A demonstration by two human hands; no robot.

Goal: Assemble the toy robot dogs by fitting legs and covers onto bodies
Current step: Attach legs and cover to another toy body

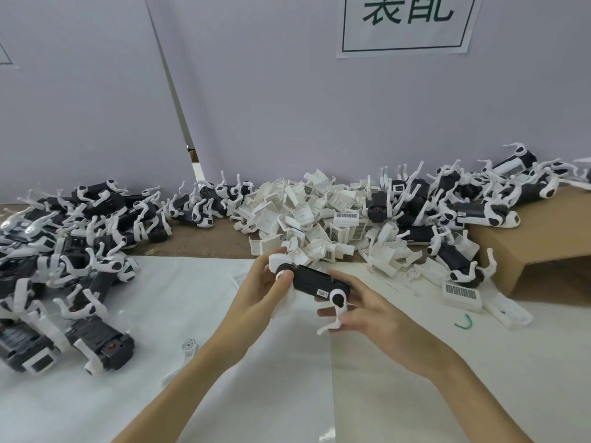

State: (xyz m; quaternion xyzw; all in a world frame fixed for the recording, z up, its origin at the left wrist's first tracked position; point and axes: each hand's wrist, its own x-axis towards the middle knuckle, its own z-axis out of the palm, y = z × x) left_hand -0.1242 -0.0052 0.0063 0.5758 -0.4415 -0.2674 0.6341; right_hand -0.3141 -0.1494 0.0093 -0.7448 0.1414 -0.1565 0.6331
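while both hands hold one black body (315, 282) above the white sheet (166, 308), the left hand (262, 282) curls round its far end, thumb on a white round joint (283, 274). the right hand (367, 310) grips the near end, fingers wrapped under it by a white leg (335, 310) that hangs down with its foot pointing left. small white label on the body's side, print too small to read.

just behind the hands: heap of white covers (307, 212), several with barcode stickers. right of it, a pile of dogs with legs (463, 199), partly lying on a cardboard box (543, 247). left side, another pile of dogs (73, 238) crowding the sheet edge. loose barcode cover (462, 294) and a green wire bit (463, 323) right of the hands; small white part (188, 345) left of the left forearm. wall sign (406, 24) reads "装配", top cropped.
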